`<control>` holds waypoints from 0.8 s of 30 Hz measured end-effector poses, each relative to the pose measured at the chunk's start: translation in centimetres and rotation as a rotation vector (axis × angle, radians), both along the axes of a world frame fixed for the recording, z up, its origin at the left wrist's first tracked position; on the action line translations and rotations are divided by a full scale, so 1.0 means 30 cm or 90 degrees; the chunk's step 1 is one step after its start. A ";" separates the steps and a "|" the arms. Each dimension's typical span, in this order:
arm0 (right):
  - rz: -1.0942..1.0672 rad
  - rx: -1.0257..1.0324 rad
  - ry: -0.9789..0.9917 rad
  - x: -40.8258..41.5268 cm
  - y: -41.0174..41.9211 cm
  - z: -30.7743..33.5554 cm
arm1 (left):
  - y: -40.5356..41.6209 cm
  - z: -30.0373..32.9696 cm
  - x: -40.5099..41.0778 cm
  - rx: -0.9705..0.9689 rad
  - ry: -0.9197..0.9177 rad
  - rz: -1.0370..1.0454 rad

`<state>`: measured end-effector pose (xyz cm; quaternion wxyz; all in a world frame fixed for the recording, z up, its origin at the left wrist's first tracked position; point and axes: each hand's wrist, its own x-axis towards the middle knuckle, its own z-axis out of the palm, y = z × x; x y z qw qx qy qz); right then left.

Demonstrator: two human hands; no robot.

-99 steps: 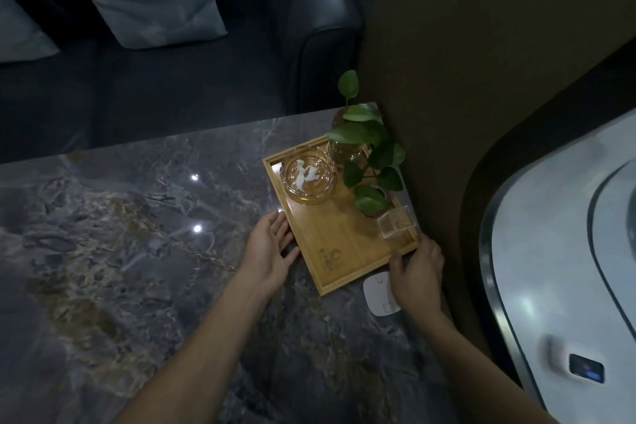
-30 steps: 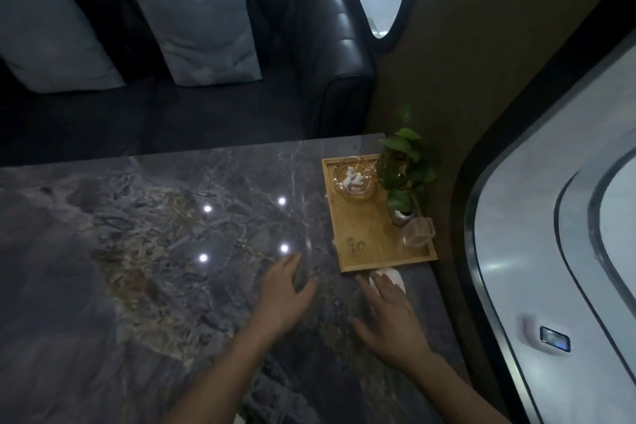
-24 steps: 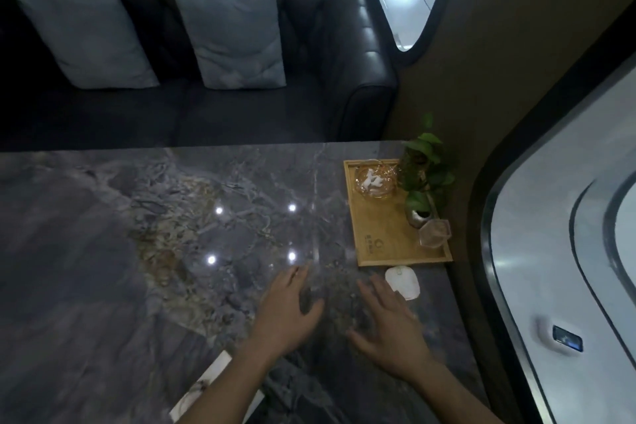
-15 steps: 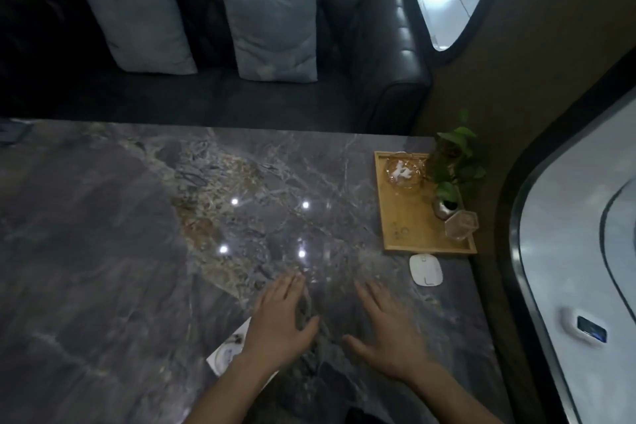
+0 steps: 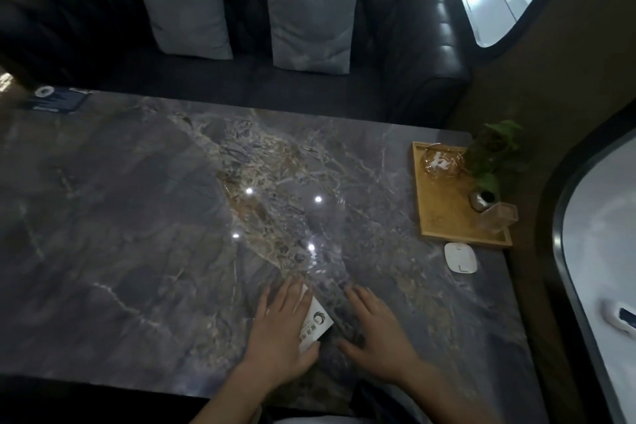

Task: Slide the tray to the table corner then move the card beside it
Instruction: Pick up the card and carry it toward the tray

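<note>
Head view: white printed rectangular card (image 5: 316,323) on grey marble desk (image 5: 137,234).
Left hand (image 5: 280,327) flat, fingers spread, covers its left part; right hand (image 5: 377,330) open, empty, just beside.

Wooden tray (image 5: 444,213): rectangular, flat on the marble table's far right corner. Card (image 5: 316,323): white, dark emblem, lying flat near the front edge, partly covered; print apparently illegible in dim light.

Bare table (image 5: 137,234) lies open up to the tray (image 5: 444,217); white puck (image 5: 460,257) just beside it.
</note>
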<state>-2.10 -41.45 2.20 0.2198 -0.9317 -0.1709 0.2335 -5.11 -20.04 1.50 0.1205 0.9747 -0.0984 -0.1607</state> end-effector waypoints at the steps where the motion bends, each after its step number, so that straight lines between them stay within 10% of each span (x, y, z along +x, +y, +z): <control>1: 0.004 -0.002 0.004 -0.003 0.015 -0.006 | 0.013 -0.008 -0.011 -0.004 0.002 0.002; 24: -0.033 0.035 0.050 -0.042 0.236 -0.027 | 0.188 -0.102 -0.065 -0.231 -0.027 0.086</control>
